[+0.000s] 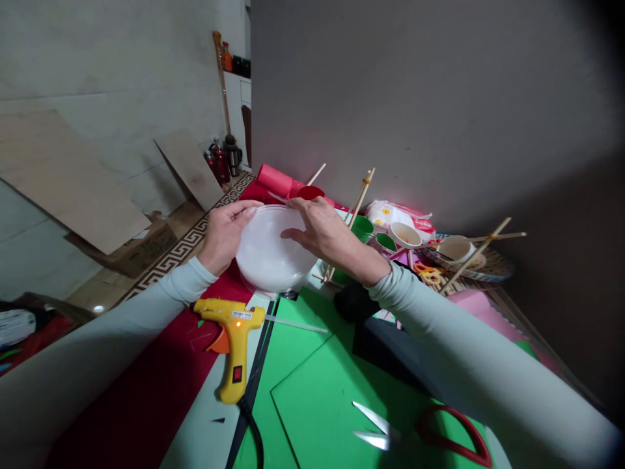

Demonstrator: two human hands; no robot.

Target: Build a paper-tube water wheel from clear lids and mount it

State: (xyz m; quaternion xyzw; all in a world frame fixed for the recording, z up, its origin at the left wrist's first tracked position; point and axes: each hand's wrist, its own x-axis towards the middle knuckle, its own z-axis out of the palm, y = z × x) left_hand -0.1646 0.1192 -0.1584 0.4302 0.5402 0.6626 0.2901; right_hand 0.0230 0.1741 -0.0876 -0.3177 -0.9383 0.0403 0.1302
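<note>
White bowl (pixel 273 260) mid-view, gripped at the rim by both hands: left hand (pixel 224 233) at its 10 o'clock, right hand (pixel 322 229) at 1, thumb across the bowl's face. Glue gun (pixel 235 342), light on, lies at the bowl's 7 o'clock; scissors (pixel 387 426) at 5 on green sheet (pixel 312 371), white cup (pixel 405 234) at 3.

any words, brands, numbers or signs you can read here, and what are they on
None can be read for certain.
Label on the yellow glue gun: too small.
Print on the white and red pack: too blurred.
Marks on the white patch at the left edge: too blurred.
</note>
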